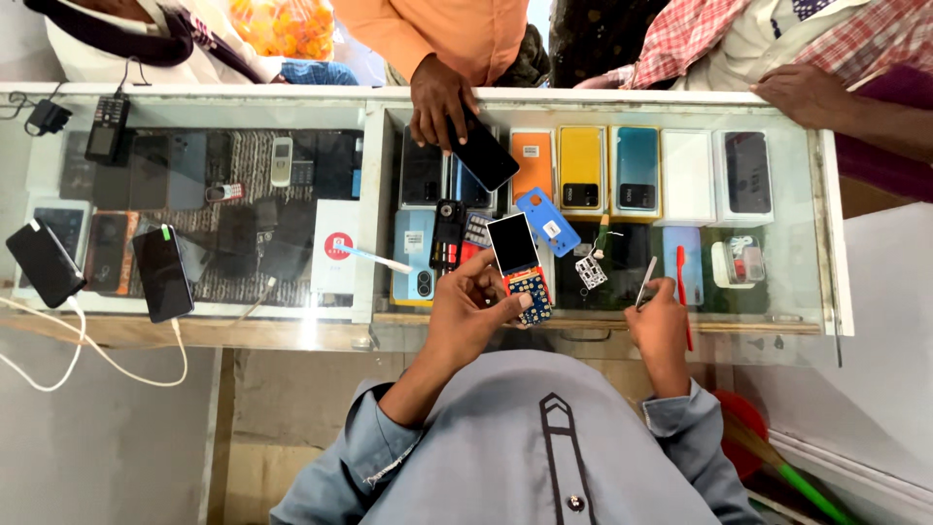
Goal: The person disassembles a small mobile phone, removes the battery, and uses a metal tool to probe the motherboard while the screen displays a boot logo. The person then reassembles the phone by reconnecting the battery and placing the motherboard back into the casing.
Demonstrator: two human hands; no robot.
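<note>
Nearest me, my left hand (473, 309) closes its fingers around an opened small phone (520, 268), its long axis running near to far with the dark screen at the far end. To its right, well apart, my right hand (661, 321) pinches thin tweezers (646, 283) pointing away. Both rest over the glass counter (292, 335). Farther off, another person's hand (437, 102) holds a black phone (484, 151).

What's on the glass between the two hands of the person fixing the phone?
In the head view, a small white keypad frame lies between the left hand and right hand.
</note>
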